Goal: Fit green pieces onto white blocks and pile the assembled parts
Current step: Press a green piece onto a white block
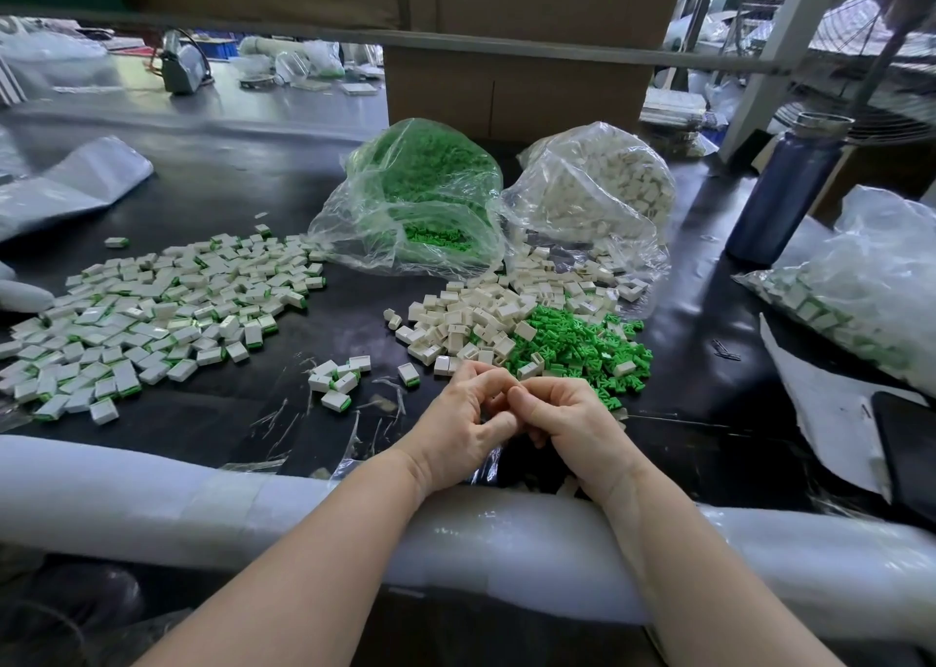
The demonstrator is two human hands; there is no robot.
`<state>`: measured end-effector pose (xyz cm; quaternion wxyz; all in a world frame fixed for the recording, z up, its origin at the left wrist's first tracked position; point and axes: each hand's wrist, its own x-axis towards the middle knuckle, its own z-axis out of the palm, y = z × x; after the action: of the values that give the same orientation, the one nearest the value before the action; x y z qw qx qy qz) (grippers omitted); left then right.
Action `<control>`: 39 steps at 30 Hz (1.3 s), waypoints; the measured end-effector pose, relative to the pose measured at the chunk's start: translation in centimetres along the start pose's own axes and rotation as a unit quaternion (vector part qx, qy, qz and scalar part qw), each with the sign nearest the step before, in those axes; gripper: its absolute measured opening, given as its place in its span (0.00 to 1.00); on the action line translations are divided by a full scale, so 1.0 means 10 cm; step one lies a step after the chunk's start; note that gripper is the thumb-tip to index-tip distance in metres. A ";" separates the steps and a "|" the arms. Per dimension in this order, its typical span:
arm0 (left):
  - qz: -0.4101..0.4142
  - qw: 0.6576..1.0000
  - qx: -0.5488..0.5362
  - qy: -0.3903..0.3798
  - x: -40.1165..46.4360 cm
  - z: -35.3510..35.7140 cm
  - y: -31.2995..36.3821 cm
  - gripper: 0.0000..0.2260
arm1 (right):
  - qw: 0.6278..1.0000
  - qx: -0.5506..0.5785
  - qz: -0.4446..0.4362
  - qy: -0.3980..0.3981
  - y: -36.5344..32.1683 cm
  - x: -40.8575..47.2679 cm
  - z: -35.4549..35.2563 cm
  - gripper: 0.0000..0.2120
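Both hands, left (pixel 463 426) and right (pixel 567 420), meet fingertip to fingertip, fingers curled; grip contents hidden. Loose green pieces (pixel 582 347) just beyond.

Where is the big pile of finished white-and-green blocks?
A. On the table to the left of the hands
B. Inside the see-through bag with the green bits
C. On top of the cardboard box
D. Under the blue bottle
A: the big pile of finished blocks lies spread on the black table, left of both hands.
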<state>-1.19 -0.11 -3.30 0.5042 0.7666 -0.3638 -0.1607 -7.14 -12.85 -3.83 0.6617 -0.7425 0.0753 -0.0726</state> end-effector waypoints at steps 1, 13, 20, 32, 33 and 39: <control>0.002 1.000 0.000 0.000 0.00 0.00 0.00 0.06 | 1.000 0.000 0.000 0.001 0.00 0.00 0.00 0.09; 0.003 0.998 -0.001 0.061 0.03 -0.01 -0.04 0.05 | 0.997 0.025 -0.023 0.067 0.03 0.01 0.04 0.07; -0.007 0.997 0.018 0.081 0.05 0.00 -0.06 0.05 | 0.992 -0.004 -0.054 0.116 0.02 0.00 0.02 0.07; -0.005 0.993 0.089 0.077 0.04 0.01 -0.06 0.08 | 0.984 -0.143 -0.035 0.104 0.08 0.03 0.06 0.08; -0.007 0.993 0.093 0.078 0.04 0.01 -0.06 0.08 | 0.984 -0.143 -0.033 0.104 0.08 0.03 0.06 0.08; -0.016 0.994 0.066 0.088 0.05 0.00 -0.09 0.07 | 0.984 -0.126 -0.045 0.122 0.05 0.03 0.05 0.07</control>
<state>-0.50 -0.23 -4.03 0.4802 0.8150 -0.3152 -0.0766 -6.78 -12.44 -4.40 0.5450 -0.8080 0.1302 -0.1823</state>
